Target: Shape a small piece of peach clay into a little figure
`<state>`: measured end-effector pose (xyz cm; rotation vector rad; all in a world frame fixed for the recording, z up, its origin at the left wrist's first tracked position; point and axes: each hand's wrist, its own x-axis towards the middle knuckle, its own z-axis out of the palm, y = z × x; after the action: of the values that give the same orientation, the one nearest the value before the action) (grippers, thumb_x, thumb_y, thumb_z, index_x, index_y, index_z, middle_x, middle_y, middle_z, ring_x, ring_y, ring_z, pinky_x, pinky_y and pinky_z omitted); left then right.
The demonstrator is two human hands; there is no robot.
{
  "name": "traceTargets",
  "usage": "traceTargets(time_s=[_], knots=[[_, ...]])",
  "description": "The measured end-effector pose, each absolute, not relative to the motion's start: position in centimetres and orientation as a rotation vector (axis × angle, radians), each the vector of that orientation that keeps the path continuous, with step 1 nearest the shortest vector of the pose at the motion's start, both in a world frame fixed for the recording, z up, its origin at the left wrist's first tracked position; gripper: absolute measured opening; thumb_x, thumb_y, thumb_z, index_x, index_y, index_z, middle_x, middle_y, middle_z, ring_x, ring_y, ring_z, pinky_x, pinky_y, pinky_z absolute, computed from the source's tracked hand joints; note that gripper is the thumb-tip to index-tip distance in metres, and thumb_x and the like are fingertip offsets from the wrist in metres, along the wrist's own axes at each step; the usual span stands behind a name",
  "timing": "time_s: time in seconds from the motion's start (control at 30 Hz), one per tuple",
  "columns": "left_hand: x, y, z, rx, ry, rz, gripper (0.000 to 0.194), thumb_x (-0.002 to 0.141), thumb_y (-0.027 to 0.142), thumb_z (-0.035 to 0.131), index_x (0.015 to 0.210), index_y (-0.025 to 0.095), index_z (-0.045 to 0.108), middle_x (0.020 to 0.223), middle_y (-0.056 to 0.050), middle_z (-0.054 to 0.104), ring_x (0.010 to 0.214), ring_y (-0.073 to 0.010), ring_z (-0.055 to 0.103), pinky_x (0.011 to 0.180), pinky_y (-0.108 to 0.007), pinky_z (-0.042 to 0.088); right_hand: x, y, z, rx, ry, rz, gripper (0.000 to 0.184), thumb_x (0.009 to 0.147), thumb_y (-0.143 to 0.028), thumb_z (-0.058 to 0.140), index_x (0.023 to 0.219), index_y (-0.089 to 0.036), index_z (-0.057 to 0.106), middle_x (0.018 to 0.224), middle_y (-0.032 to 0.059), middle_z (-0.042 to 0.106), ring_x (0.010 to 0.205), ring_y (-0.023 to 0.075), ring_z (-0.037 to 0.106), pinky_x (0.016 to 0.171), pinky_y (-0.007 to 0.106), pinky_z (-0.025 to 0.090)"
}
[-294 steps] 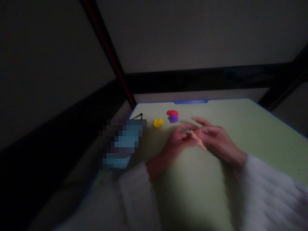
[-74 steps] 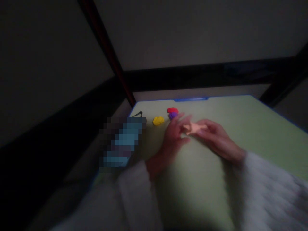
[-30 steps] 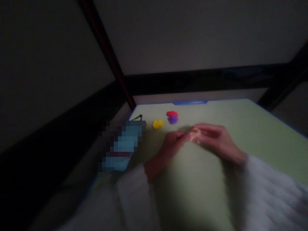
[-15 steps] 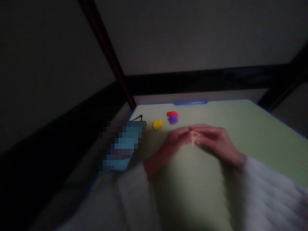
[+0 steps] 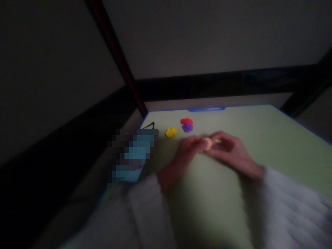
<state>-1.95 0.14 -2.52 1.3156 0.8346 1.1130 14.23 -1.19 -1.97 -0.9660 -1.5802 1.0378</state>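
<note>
Peach lump (image 5: 208, 144) partly hidden btwn fingers (image 5: 222, 134), v. blurry.

Peach lump (image 5: 209, 143), yellow lump (image 5: 171, 132), pale-green tabletop (image 5: 215, 204)

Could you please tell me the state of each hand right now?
Left hand: closed, holding the peach lump.
Right hand: closed, holding the peach lump too.

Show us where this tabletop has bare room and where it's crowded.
Bare tabletop lies between the right hand and the right edge, and between the left sleeve and right sleeve. Crowded: the peach lump between the hands; ahead and left of the left hand, the red lump, purple lump, yellow lump and pixelated blue item.
</note>
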Motion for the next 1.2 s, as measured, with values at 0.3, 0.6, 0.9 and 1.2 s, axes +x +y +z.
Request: traceTargets(time_s=[0.3,0.6,0.9,1.2], knots=[[-1.93,0.26,-2.91,1.363,0.897,1.128,0.030,0.079,0.042,0.054,0.075,0.014,0.063,0.071,-0.001,0.062,0.068,-0.0122,0.053,0.065,-0.024,0.039,14.12,-1.23,-1.63,-1.004,-1.491,1.103,0.027,0.064,-0.035,0.075,0.078,-0.018,0.059,0.072,0.0007,0.063,0.064,0.0133,0.057,0.061,0.027,0.045],[-1.87,-0.08,-2.36,1.448,0.928,1.151,0.026,0.078,0.037,0.057,0.080,0.014,0.068,0.077,-0.003,0.068,0.073,-0.0136,0.058,0.068,-0.023,0.042,13.74,-1.53,-1.56,-1.027,-1.446,1.187,0.024,0.068,-0.037,0.071,0.076,-0.018,0.060,0.074,0.0011,0.063,0.068,0.0132,0.057,0.062,0.025,0.043],[-1.79,-0.07,-2.18,1.495,1.025,1.139,0.022,0.076,0.032,0.057,0.072,0.013,0.066,0.065,-0.001,0.063,0.063,-0.0115,0.054,0.061,-0.022,0.040,13.50,-1.73,-1.06,-1.090,-1.515,1.088,0.023,0.067,-0.037,0.071,0.071,-0.016,0.061,0.082,0.0044,0.065,0.069,0.0142,0.057,0.060,0.026,0.043],[-1.81,-0.28,-2.46,1.375,0.940,1.125,0.029,0.079,0.040,0.055,0.065,0.014,0.058,0.061,0.001,0.056,0.059,-0.0100,0.049,0.058,-0.022,0.036,13.65,-1.85,-1.45,-1.043,-1.461,1.097,0.026,0.067,-0.033,0.073,0.085,-0.017,0.062,0.074,0.0024,0.066,0.063,0.0135,0.058,0.058,0.025,0.045]])
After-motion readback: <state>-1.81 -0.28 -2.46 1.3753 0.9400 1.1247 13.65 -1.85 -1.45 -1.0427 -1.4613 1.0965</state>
